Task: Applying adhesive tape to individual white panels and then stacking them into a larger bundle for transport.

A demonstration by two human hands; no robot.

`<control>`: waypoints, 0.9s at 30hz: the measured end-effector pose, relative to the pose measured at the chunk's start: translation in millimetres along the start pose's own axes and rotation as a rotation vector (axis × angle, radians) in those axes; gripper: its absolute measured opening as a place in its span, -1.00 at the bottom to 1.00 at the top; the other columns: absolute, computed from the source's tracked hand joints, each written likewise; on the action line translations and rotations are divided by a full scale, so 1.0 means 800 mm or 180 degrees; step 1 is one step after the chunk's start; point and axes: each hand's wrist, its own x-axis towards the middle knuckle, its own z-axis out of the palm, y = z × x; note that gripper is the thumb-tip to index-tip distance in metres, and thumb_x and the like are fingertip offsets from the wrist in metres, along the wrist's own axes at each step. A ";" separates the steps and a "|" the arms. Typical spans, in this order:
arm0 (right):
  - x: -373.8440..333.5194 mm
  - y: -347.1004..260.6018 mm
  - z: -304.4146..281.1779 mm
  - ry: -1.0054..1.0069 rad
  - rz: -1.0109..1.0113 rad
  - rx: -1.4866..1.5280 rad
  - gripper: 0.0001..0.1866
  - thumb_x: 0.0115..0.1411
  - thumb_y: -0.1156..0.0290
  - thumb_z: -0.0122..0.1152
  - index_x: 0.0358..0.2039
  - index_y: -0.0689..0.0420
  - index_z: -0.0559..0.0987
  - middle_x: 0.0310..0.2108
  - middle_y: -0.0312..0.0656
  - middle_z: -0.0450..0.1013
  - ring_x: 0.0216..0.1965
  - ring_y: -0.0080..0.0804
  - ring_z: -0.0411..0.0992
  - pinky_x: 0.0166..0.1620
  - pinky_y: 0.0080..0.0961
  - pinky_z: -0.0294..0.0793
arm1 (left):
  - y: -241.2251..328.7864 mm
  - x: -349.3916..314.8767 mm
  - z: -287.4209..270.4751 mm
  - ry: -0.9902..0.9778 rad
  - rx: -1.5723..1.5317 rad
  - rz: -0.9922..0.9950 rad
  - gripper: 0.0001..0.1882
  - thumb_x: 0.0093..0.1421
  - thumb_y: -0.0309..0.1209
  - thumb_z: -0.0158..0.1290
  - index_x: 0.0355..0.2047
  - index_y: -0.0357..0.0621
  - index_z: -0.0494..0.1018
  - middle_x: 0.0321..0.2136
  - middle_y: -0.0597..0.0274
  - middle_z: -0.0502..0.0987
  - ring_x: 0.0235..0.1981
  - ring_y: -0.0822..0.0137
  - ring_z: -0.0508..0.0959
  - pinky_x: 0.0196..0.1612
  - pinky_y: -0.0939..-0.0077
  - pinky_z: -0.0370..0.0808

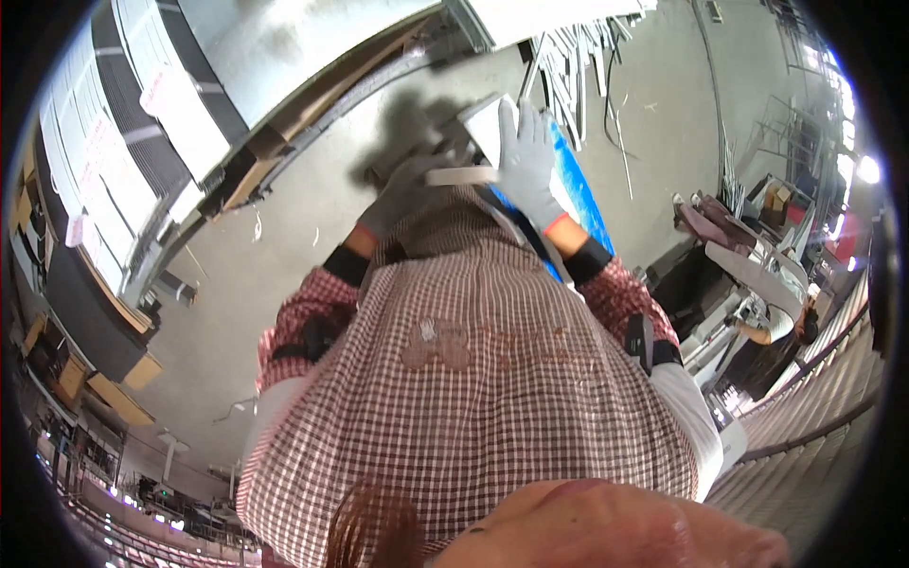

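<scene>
Both my hands wear grey gloves with orange cuffs. My right hand (526, 159) lies flat with fingers spread against a pale grey box-like piece (485, 125) held in front of my chest. My left hand (402, 194) is curled under the same piece from the left, next to a light strip (461, 175) that crosses between the hands. A blue sheet (579, 194) shows behind my right wrist. My checked apron hides the lower part of the piece.
Grey concrete floor (284, 227) lies below. A long white panel on wooden blocks (256, 142) runs at the upper left. Loose metal strips (578, 66) lie scattered at the top. Another person (767, 303) works at a machine on the right, beside ribbed metal sheeting (824, 379).
</scene>
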 end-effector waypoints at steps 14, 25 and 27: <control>0.083 0.124 -0.041 -0.2646 -0.0113 0.2480 -0.79 0.14 0.42 0.04 -0.19 0.06 0.38 -0.49 -0.11 0.46 -0.39 -0.34 0.51 -0.46 -0.35 0.43 | 0.020 0.126 0.110 0.0533 0.2269 -0.1035 -0.63 0.12 -0.11 0.00 -0.18 -0.10 0.37 -0.67 0.11 0.49 -0.63 0.20 0.55 -0.59 0.32 0.43; 0.147 0.140 0.063 -0.1677 -0.1935 -0.0360 -0.78 0.01 0.28 0.05 -0.42 0.11 0.59 -0.48 0.00 0.51 -0.40 -0.02 0.50 -0.39 -0.21 0.48 | 0.041 0.144 0.124 0.0465 0.3479 -0.0739 -0.79 0.10 -0.30 -0.08 -0.53 -0.09 0.48 -0.70 0.17 0.47 -0.65 0.17 0.53 -0.60 0.27 0.40; 0.089 0.285 0.116 -0.1615 -0.1326 -0.1263 -0.77 0.05 0.31 0.02 -0.38 0.08 0.61 -0.38 -0.01 0.52 -0.31 -0.08 0.51 -0.27 -0.22 0.47 | 0.000 0.158 0.133 0.0809 0.3539 -0.0113 -0.78 0.06 -0.31 -0.07 -0.63 -0.06 0.49 -0.73 0.17 0.44 -0.67 0.16 0.51 -0.64 0.26 0.38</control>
